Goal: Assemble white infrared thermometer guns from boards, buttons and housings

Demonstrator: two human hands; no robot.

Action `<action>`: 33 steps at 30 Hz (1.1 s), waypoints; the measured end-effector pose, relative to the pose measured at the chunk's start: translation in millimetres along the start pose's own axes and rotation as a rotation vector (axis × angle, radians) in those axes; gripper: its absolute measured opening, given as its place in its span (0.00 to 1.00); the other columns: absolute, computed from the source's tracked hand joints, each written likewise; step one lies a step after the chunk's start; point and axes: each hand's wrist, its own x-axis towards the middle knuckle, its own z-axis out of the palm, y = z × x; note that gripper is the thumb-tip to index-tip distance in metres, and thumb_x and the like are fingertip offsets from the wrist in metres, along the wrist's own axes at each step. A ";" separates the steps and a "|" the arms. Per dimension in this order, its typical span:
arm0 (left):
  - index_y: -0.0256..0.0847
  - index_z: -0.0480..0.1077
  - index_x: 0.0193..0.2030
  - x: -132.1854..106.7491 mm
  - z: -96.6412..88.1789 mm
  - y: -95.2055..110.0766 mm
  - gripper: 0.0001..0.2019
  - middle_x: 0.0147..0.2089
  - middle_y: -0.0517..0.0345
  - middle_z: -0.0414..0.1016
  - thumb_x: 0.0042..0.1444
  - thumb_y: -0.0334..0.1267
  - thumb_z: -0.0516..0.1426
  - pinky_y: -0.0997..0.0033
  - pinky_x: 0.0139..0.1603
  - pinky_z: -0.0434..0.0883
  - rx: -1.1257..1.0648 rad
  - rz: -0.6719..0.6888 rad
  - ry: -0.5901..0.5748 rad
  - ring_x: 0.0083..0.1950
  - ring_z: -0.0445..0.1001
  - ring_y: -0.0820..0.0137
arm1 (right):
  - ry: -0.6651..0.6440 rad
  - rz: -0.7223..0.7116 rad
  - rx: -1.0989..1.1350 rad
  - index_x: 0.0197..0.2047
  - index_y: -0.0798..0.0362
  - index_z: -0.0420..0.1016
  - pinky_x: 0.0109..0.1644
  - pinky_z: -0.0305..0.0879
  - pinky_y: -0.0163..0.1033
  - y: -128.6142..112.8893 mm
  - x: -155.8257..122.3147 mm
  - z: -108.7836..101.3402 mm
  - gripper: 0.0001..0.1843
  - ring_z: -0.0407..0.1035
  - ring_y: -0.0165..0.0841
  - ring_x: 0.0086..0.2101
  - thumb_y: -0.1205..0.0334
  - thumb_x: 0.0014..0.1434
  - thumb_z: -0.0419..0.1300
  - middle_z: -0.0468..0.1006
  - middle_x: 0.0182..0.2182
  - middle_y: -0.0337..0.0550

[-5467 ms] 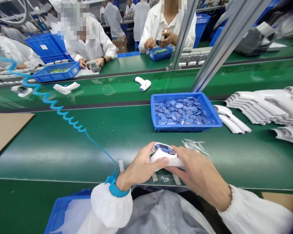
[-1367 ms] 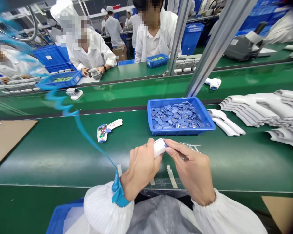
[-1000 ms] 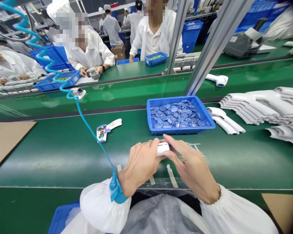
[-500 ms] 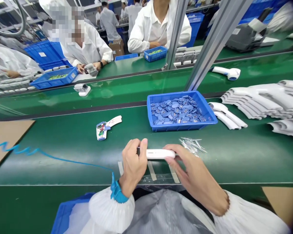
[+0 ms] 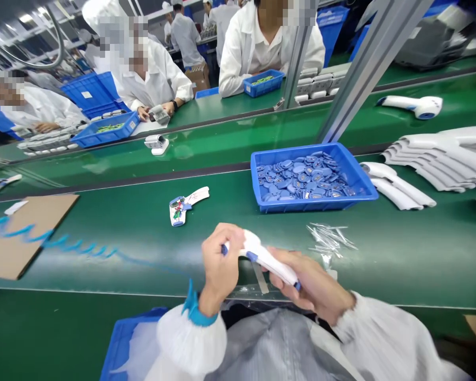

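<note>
Between my two hands is a white infrared thermometer point(image 5: 275, 263) with a blue trigger, tilted so its handle slopes down to the right. The fingers of my left hand point(image 5: 222, 256) close around its head end, hiding part of it. My right hand point(image 5: 307, 278) grips the handle from the right and below. An open thermometer half point(image 5: 178, 210) with its circuit board and wires showing lies on the green belt, ahead and to the left. Thin, shiny clear strips point(image 5: 329, 238) are heaped just beyond my right hand. A blue wrist strap point(image 5: 200, 313) circles my left wrist.
A blue bin point(image 5: 257, 182) of small blue oval parts stands ahead. White casing shells point(image 5: 424, 161) are stacked at the right, with another thermometer point(image 5: 424, 107) behind. Cardboard point(image 5: 27, 233) lies left, under the coiled blue cord point(image 5: 63, 244). A metal post point(image 5: 365, 79) rises ahead; co-workers sit beyond.
The thermometer has turned from an edge-on, level position to a side view, tilted down to the right. My right hand has shifted under its handle. The camera view has swung slightly left.
</note>
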 end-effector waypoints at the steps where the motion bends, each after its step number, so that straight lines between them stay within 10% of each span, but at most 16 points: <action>1: 0.42 0.63 0.21 2.8 4.0 -5.3 0.24 0.26 0.56 0.72 0.68 0.49 0.49 0.68 0.37 0.70 -0.041 -0.053 0.098 0.30 0.72 0.69 | -0.054 0.059 0.039 0.35 0.52 0.71 0.16 0.40 0.31 -3.2 3.6 2.2 0.29 0.53 0.24 0.15 0.36 0.64 0.45 0.68 0.21 0.36; 10: 0.41 0.44 0.15 38.1 41.3 -21.2 0.27 0.17 0.64 0.48 0.64 0.39 0.50 0.69 0.26 0.51 0.243 0.008 0.212 0.21 0.49 0.75 | 0.338 -0.263 -1.162 0.45 0.60 0.71 0.32 0.59 0.42 -1.2 12.9 37.6 0.17 0.76 0.46 0.31 0.61 0.70 0.44 0.78 0.29 0.54; 14: 0.41 0.49 0.15 35.5 30.2 -14.9 0.25 0.18 0.63 0.54 0.63 0.40 0.51 0.69 0.29 0.52 0.287 0.058 0.069 0.23 0.52 0.74 | 0.292 -0.323 -1.124 0.44 0.55 0.73 0.34 0.61 0.41 -1.4 14.6 23.8 0.16 0.77 0.42 0.31 0.59 0.70 0.46 0.80 0.29 0.48; 19: 0.40 0.68 0.18 51.1 -37.6 -15.2 0.15 0.21 0.61 0.69 0.51 0.43 0.62 0.71 0.30 0.57 0.443 0.015 -0.226 0.25 0.63 0.72 | 0.365 -0.473 -0.754 0.58 0.46 0.69 0.38 0.71 0.39 27.2 2.5 -33.2 0.23 0.76 0.35 0.32 0.44 0.66 0.52 0.82 0.40 0.42; 23: 0.40 0.64 0.13 128.3 -88.7 -11.1 0.22 0.15 0.58 0.62 0.55 0.44 0.60 0.69 0.29 0.57 0.565 -0.183 -0.038 0.23 0.64 0.68 | 0.400 -0.341 -0.567 0.59 0.43 0.69 0.34 0.74 0.36 48.9 -7.5 -69.3 0.29 0.77 0.35 0.35 0.36 0.61 0.55 0.81 0.43 0.41; 28: 0.34 0.73 0.37 248.3 -92.6 -0.4 0.23 0.33 0.51 0.76 0.68 0.51 0.48 0.69 0.33 0.69 0.483 -0.351 0.143 0.31 0.74 0.68 | 0.369 -0.333 -0.506 0.60 0.43 0.69 0.39 0.76 0.36 44.7 -9.3 -68.2 0.32 0.77 0.36 0.38 0.35 0.59 0.57 0.81 0.43 0.41; 33: 0.34 0.71 0.44 253.5 -99.9 -11.4 0.17 0.45 0.45 0.78 0.60 0.48 0.61 0.64 0.45 0.73 0.504 -0.426 0.142 0.44 0.78 0.62 | 0.495 -0.410 -0.561 0.56 0.43 0.75 0.32 0.76 0.35 61.5 -11.3 -75.7 0.28 0.77 0.36 0.32 0.38 0.58 0.60 0.84 0.38 0.42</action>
